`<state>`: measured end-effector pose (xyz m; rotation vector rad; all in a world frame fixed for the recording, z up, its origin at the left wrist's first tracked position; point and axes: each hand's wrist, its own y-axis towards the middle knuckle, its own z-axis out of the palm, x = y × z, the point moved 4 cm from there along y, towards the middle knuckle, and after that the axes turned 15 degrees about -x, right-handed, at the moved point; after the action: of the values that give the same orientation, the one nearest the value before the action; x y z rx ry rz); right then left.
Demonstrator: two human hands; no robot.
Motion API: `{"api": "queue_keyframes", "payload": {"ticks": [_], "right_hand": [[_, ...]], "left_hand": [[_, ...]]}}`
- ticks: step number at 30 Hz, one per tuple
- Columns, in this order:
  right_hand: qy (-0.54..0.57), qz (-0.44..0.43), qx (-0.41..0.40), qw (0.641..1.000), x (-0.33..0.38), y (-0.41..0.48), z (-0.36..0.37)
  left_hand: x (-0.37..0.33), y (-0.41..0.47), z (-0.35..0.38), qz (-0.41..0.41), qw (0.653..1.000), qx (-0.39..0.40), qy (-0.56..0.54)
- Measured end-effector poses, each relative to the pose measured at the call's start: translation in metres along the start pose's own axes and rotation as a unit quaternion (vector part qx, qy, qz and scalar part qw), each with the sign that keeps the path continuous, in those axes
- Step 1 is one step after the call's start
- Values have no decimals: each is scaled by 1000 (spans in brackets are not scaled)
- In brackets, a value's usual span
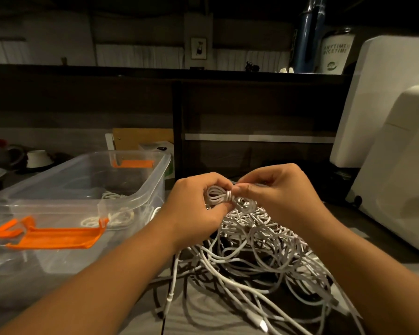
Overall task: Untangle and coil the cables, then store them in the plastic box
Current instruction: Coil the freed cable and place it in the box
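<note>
A small coiled white cable sits between both hands above the pile. My left hand grips one side of the coil, fingers curled round its loops. My right hand pinches the cable end wrapped round the coil's middle. Below lies a big tangle of white cables on the grey table. At the left stands the clear plastic box with orange latches; a few coiled white cables lie inside it.
The box's clear lid with an orange clip lies in front of the box. White appliances stand at the right edge. A dark shelf unit rises behind the pile. Cups and a bowl sit far left.
</note>
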<state>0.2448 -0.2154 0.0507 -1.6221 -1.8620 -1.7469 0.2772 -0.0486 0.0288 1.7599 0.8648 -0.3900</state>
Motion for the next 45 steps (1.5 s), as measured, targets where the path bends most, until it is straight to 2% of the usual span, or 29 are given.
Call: {"api": "queue_keyframes", "payload": {"ticks": [4,7,14,17,23,26,33,38,43,45], "right_hand": [[61,68,20,996,2,0,0],[75,145,67,984,-3,0,0],[149,283,159,934,-11,-4,1],[177,314,175,916,-16,-3,3],[193,312,152,918,-20,-3,8],[225,322,129,911,-20,-3,10],[257,295,76,917,-15,2,8],[308,336,66,887,-14,-1,12],[386,426,48,817,-19,-6,15],[384,445,43,808,-20,-7,16]], "left_hand": [[-2,-1,-2,-27,999,-8,-37],[0,-2,0,-25,999,5,-34],[-7,-5,0,-4,999,13,-38],[-11,-5,-1,-4,998,10,-63],[-17,-4,-1,1,995,5,-100],[-13,-2,-3,-25,992,-21,-123],[-3,4,-4,-77,984,-75,-139],[4,8,-3,-117,975,-77,-172],[7,6,-1,-123,976,-49,-174],[8,5,0,-131,972,-36,-194]]}}
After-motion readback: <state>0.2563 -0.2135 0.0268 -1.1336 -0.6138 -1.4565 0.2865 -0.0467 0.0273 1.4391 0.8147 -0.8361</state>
